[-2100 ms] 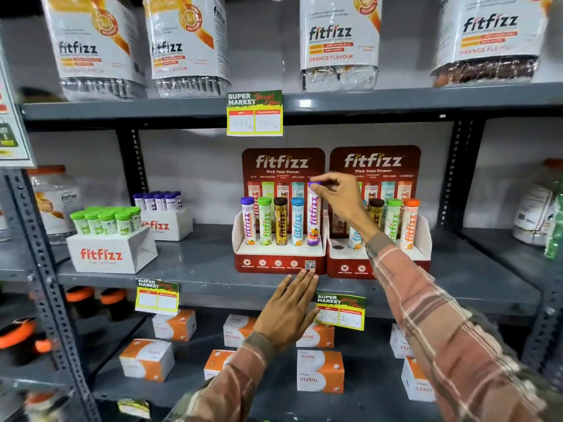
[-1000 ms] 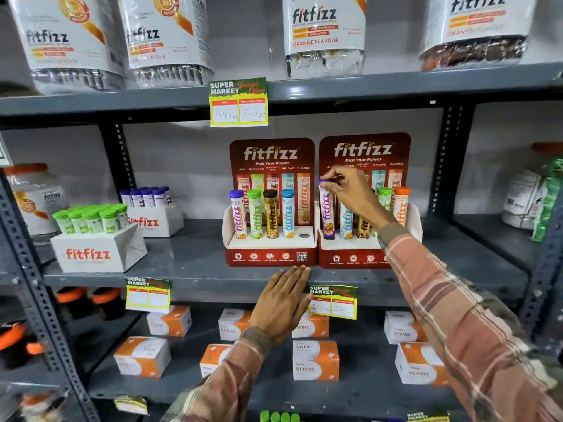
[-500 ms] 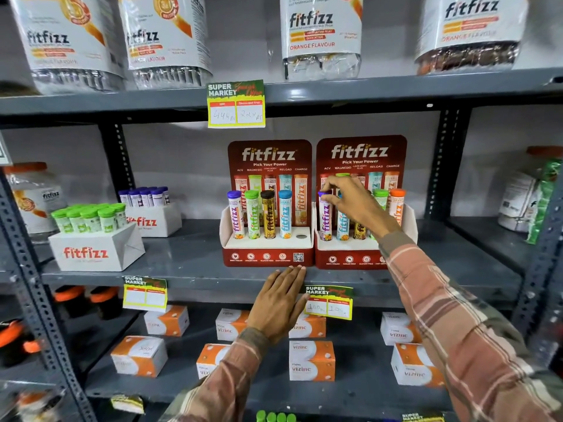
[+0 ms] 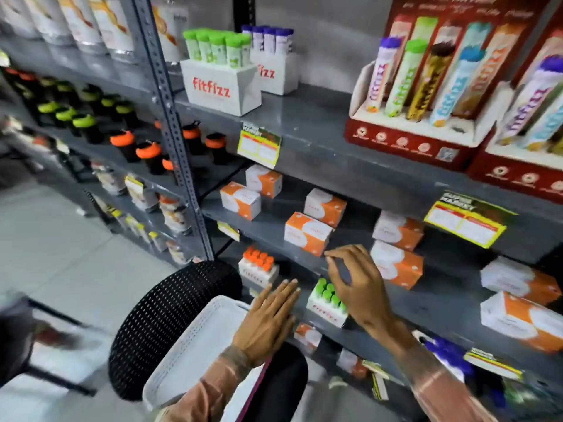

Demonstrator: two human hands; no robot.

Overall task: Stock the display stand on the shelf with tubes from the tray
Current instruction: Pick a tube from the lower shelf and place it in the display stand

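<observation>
Two red display stands sit on the grey shelf at the upper right. The left display stand [image 4: 408, 141] holds several tubes [image 4: 396, 77] and has one bare hole at its right end. The right display stand [image 4: 518, 175] shows a purple-capped tube [image 4: 530, 102] and is cut off by the frame edge. A white mesh tray [image 4: 195, 339] rests on a black chair at the bottom centre; I see no tubes in its visible part. My left hand [image 4: 268, 321] hovers flat and empty over the tray's far edge. My right hand [image 4: 356, 284] hangs empty, fingers loosely curled, in front of a lower shelf.
White boxes of green-capped tubes [image 4: 219, 71] and purple-capped tubes stand at the shelf's left. Orange-and-white cartons [image 4: 307, 233] lie on the shelf below. Small boxes of green-capped tubes [image 4: 327, 303] and orange-capped tubes [image 4: 259, 266] sit lower. A black mesh chair back [image 4: 161, 327] and a perforated grey upright [image 4: 170, 117] stand left.
My right hand let go of the purple-capped tube in the right stand and dropped down. My left hand left the shelf edge. The view swung down and left toward the tray.
</observation>
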